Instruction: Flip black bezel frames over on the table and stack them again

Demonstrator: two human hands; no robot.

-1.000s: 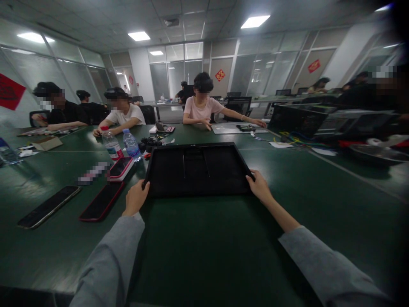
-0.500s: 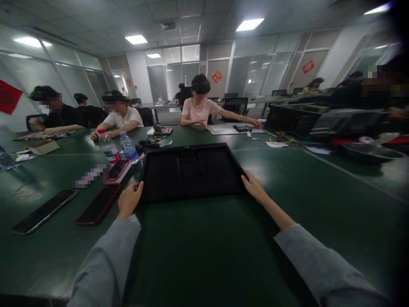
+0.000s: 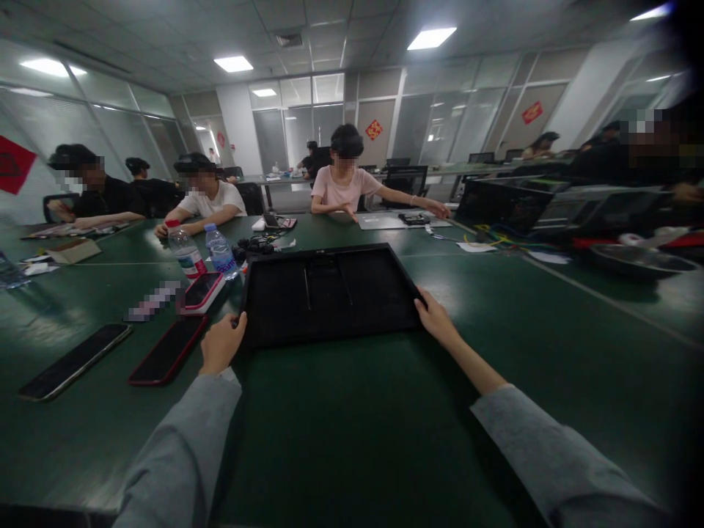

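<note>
A black rectangular panel with a raised rim (image 3: 330, 323) lies in front of me on the green table. Two thin pale lines show on its dark face, and a small mark sits on its far rim. The fingers of my left hand (image 3: 223, 341) are closed on the near left corner. Partway along the right side, my right hand (image 3: 435, 317) grips the edge, thumb on top. The fingers under the rim are hidden on both sides. Close to my left hand lies a red-edged phone (image 3: 169, 352).
Left of the panel stand a red-capped bottle (image 3: 185, 251) and a blue-capped bottle (image 3: 221, 253), beside a pink-edged phone (image 3: 201, 292). A dark phone (image 3: 75, 362) lies farther left. Across the table (image 3: 352, 440) a person in pink (image 3: 342, 187) reaches over a grey board (image 3: 379, 221).
My hands and the panel stay almost where they were. Across the table, the person in pink has lifted and turned one hand slightly near the grey board.
</note>
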